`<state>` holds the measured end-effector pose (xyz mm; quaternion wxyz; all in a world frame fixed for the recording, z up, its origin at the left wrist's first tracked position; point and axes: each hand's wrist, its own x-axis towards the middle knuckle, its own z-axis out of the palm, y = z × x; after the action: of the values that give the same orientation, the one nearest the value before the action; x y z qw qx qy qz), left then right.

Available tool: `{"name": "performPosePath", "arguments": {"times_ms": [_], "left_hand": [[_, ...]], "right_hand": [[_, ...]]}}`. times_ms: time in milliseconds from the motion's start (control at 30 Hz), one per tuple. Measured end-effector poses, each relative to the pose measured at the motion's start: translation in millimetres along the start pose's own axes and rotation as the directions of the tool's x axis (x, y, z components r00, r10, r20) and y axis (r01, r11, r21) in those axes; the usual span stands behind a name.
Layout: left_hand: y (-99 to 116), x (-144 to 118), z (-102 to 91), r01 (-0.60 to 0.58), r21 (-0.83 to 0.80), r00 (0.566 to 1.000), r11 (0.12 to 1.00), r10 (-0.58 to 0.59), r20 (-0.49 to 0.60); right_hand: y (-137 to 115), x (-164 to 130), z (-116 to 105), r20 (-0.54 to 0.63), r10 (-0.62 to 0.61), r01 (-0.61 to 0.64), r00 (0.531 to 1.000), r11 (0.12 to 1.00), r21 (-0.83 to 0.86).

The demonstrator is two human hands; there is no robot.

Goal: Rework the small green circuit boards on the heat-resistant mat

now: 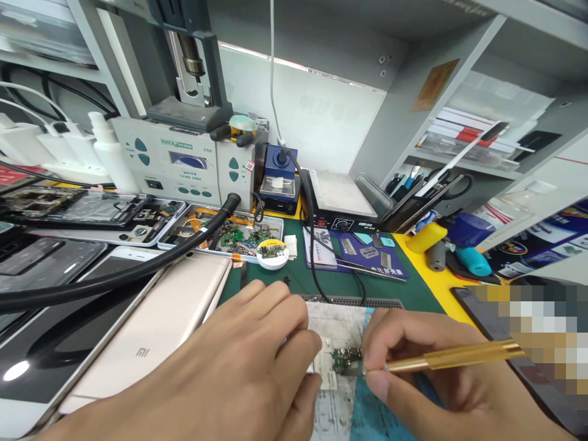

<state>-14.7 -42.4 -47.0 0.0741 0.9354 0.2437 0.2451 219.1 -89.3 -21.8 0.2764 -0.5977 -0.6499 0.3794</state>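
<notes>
My right hand (427, 367) pinches a gold pen-shaped tool (463, 357) near its front end, the handle slanting up to the right. Its tip is beside a small green circuit board (343, 360); I cannot make out the tip's shape. Close by on the left, my left hand (257, 361) is closed with the fingers curled, and whatever it grips is hidden behind them. The board extends from a pale flat piece (327, 373), partly covered by my left fingers. Both lie over a stained white and blue work surface (337, 413).
A soldering station (184, 162) stands at the back left, its thick black hose (193, 245) crossing the phones. A white-backed phone (151, 343) lies left. Parts trays (220, 245), a round white tin (272, 260) and a heating plate (342, 196) are behind. Tweezers (372, 269) rest on a purple mat.
</notes>
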Motion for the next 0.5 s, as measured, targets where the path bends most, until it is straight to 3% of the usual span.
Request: {"name": "performPosePath", "arguments": {"times_ms": [200, 400, 500], "left_hand": [[0.8, 0.4, 2.6, 0.029, 0.040, 0.999, 0.999, -0.028, -0.034], [-0.2, -1.6, 3.3, -0.038, 0.043, 0.998, 0.998, 0.040, -0.045], [0.6, -1.7, 2.2, -0.005, 0.039, 1.000, 0.999, 0.006, -0.031]], "right_hand": [[5.0, -2.9, -0.2, 0.026, -0.037, 0.037, 0.999, 0.999, -0.018], [4.5, -2.3, -0.2, 0.022, -0.021, 0.021, 1.000, 0.999, -0.024], [4.0, 0.2, -0.3, 0.043, -0.013, 0.014, 0.999, 1.000, -0.021]]}}
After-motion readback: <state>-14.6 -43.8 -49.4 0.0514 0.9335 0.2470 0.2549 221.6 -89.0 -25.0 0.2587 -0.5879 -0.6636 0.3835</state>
